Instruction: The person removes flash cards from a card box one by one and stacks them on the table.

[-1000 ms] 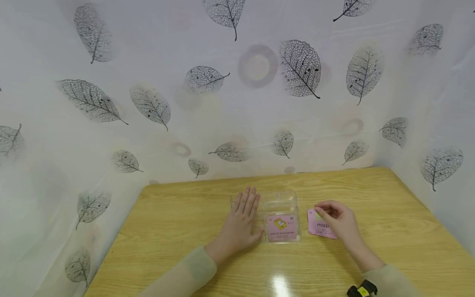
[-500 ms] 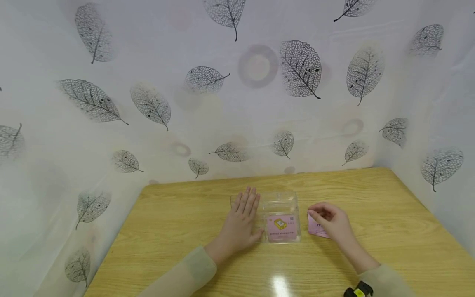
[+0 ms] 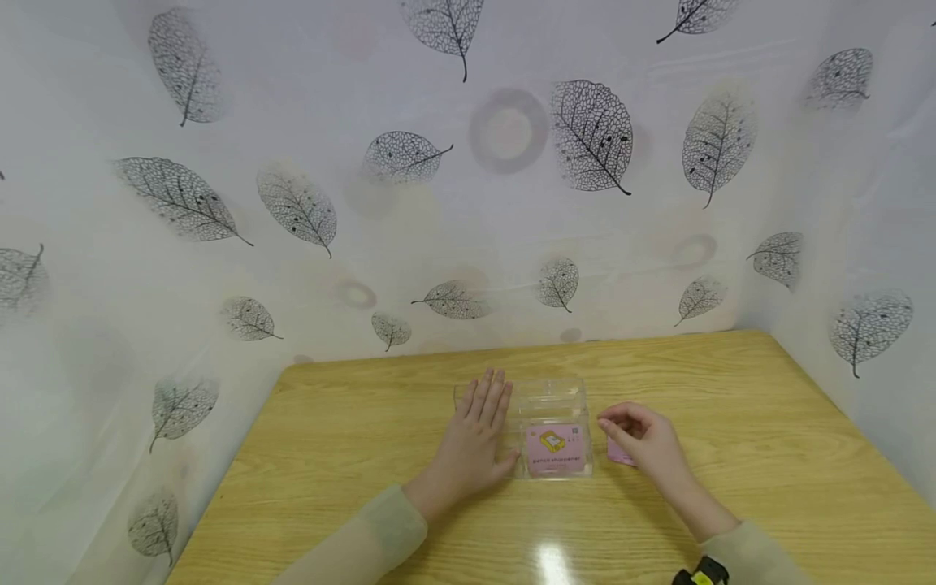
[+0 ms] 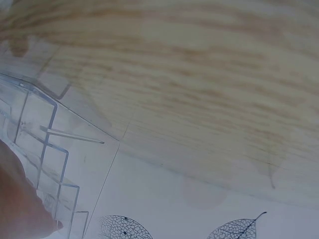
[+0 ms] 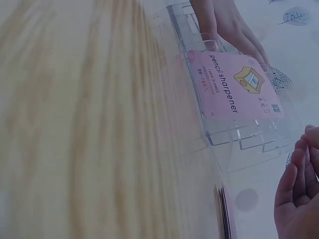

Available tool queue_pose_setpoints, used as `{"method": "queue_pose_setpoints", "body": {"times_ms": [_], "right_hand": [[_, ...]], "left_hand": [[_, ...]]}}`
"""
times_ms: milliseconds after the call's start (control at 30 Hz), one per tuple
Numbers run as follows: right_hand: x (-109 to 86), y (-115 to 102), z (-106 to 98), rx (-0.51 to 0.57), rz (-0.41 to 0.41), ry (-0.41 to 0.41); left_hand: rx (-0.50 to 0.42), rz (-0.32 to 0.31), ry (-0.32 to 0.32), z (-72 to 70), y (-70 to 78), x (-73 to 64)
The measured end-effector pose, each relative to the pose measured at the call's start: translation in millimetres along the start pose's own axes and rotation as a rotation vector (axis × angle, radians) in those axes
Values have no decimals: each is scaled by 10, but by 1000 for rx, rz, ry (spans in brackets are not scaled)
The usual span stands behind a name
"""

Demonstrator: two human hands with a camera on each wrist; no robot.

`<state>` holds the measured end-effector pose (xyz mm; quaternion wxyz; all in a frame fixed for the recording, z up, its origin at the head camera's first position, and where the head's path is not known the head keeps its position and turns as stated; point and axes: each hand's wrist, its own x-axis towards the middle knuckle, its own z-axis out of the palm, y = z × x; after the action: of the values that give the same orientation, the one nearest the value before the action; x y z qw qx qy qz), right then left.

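Note:
A clear plastic tiered holder (image 3: pixel 552 400) stands on the table, and a pink pencil sharpener card (image 3: pixel 557 463) leans on its front. My left hand (image 3: pixel 468 455) lies with straight fingers over the holder's left part; in the left wrist view its edge shows beside the clear steps (image 4: pixel 62 164). To the holder's right, my right hand (image 3: pixel 651 443) hovers with loosely curled fingers, nothing visible in them. Beneath it lies a small stack of pink cards (image 3: pixel 619 452), mostly hidden by the hand. The right wrist view shows that stack edge-on (image 5: pixel 225 211) below the holder.
The wooden table (image 3: pixel 329 455) ends at the back against a white sheet (image 3: pixel 307 106) printed with dark leaves. A black band (image 3: pixel 702 571) with a yellow mark sits at the right sleeve.
My right hand has moved left over the card stack, so its fingertips pass the stack's left edge and the word "map" is covered. My left hand has stayed in place.

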<state>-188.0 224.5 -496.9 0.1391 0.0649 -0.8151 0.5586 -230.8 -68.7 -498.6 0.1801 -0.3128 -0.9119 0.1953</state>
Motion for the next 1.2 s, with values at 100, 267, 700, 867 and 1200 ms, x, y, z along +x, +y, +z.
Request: {"method": "queue_pose_setpoints", "body": {"times_ms": [100,267,700,867,1200], "right_hand": [[-4,-11,16,10,-12,-1],[-14,-3,34,35,4,-23],[-11,16,72,55,74,-67],[-17,11,93,47,69,-74],[-20,-4,116,13,69,-90]], "left_hand": [[6,0,6,3,2,0],[8,1,11,4,3,-2],[5,-1,1,-15,1,-7],[3,-4,9,-3,-1,-1],[-7,1,27,21,-4,-1]]}}
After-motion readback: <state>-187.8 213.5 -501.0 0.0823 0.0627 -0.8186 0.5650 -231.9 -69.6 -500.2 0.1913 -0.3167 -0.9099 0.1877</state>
